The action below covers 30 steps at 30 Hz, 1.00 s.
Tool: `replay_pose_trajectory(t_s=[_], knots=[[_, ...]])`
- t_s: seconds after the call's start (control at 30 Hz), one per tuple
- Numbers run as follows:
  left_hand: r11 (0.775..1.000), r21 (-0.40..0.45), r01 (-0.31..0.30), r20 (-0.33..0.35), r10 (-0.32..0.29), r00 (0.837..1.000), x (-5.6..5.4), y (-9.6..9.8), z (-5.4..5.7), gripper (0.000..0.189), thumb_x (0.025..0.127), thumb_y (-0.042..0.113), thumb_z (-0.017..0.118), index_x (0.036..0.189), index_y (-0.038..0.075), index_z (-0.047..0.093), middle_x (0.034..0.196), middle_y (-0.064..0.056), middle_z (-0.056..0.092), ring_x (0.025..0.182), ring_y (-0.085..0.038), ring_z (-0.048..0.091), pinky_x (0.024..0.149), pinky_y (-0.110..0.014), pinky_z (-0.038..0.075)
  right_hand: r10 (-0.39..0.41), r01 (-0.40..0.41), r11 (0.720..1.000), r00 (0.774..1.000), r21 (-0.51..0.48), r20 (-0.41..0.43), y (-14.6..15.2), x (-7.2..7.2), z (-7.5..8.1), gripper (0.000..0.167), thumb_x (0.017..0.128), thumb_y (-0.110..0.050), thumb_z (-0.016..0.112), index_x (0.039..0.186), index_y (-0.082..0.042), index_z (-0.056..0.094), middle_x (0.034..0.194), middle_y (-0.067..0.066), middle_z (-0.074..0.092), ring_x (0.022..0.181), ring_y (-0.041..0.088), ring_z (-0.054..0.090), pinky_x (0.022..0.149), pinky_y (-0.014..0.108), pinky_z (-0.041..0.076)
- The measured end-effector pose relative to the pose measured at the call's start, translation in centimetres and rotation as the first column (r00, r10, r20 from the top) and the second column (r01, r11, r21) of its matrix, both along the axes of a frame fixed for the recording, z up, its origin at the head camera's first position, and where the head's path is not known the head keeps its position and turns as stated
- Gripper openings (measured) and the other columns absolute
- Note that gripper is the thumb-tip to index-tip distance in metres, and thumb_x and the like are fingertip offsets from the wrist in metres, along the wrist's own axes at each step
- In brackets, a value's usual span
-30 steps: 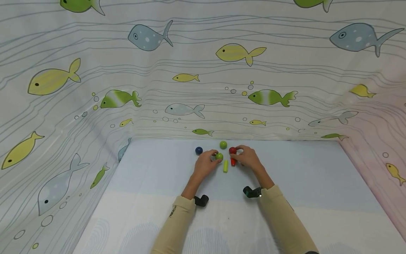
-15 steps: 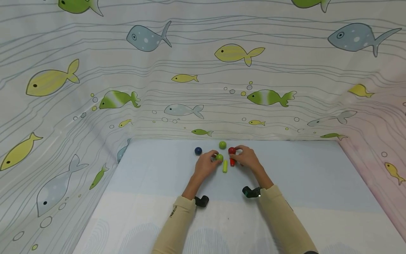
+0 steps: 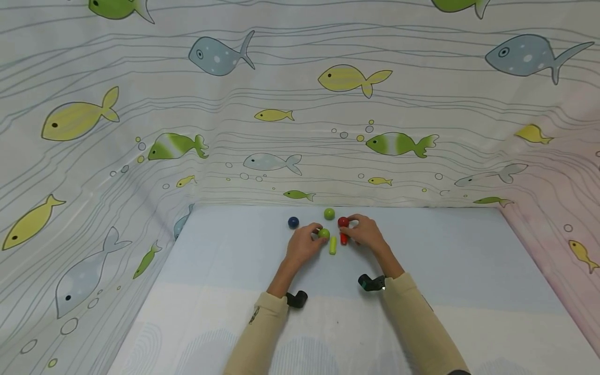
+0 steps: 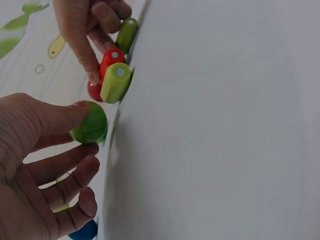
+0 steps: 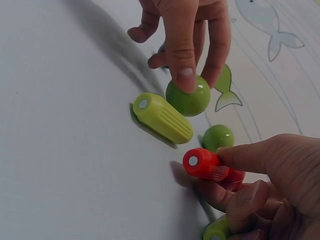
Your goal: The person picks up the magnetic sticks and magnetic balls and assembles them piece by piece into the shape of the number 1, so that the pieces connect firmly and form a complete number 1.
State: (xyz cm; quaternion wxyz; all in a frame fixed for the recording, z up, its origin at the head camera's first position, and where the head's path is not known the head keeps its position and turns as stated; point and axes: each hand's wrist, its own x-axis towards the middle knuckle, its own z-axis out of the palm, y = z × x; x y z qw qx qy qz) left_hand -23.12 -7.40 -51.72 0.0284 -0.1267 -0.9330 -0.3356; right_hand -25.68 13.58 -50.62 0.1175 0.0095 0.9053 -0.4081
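My left hand (image 3: 302, 243) pinches a glossy green ball (image 3: 324, 234) between thumb and fingers; the left wrist view shows the other fingers spread loosely. My right hand (image 3: 367, 233) grips a short red magnetic stick (image 5: 202, 164) with a pale disc in its end. At the stick's far end sits a red ball (image 3: 343, 222), touching it. Between the hands lies a yellow-green magnetic stick (image 5: 164, 119), apart from both. A second green ball (image 3: 329, 213) rests behind them. Part of another green stick (image 5: 217, 229) shows by my right fingers.
Left of my left hand lies a dark blue ball (image 3: 293, 223). The pale table (image 3: 225, 250) meets a fish-patterned backdrop (image 3: 225, 182) just behind the pieces. Black wrist cameras hang under both wrists, the right one (image 3: 371, 283) over the table.
My left hand and the green ball have shifted very slightly towards me. The right hand keeps its hold on the red stick, nearly still.
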Motion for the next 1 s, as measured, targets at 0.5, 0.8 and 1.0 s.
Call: replay_pose_trajectory(t_s=[0.5,0.8,1.0], knots=[[0.986,-0.060,0.155,-0.029,-0.157,0.987,1.2,0.8,1.1,0.031,0.090,0.030,0.074,0.117,0.015,0.068,0.104,0.002,0.071,0.086,-0.014,0.057,0.073,-0.027,0.048,0.009,-0.009,1.000,1.000,-0.004,-0.007,0.1,0.0,0.0,0.056,0.090,-0.036,0.070,0.133,-0.003,0.056,0.081,0.009,0.065,0.053,0.017,0.054,0.050,0.027,0.042],[0.968,-0.135,0.211,-0.097,-0.225,0.970,2.0,1.7,1.2,0.029,0.089,0.030,0.075,0.114,0.017,0.069,0.102,0.003,0.070,0.091,-0.015,0.053,0.072,-0.026,0.047,0.007,-0.007,1.000,1.000,0.005,-0.011,0.1,0.0,0.1,0.054,0.090,-0.036,0.071,0.132,-0.003,0.057,0.082,0.010,0.066,0.053,0.016,0.055,0.050,0.027,0.042],[0.954,-0.184,0.236,-0.125,-0.261,0.957,2.2,2.0,1.0,0.030,0.090,0.033,0.074,0.114,0.016,0.070,0.102,0.004,0.070,0.093,-0.015,0.052,0.074,-0.024,0.046,0.014,-0.014,1.000,1.000,0.003,-0.012,0.1,0.0,0.2,0.053,0.090,-0.035,0.070,0.131,-0.003,0.058,0.091,0.012,0.066,0.053,0.016,0.055,0.051,0.027,0.043]])
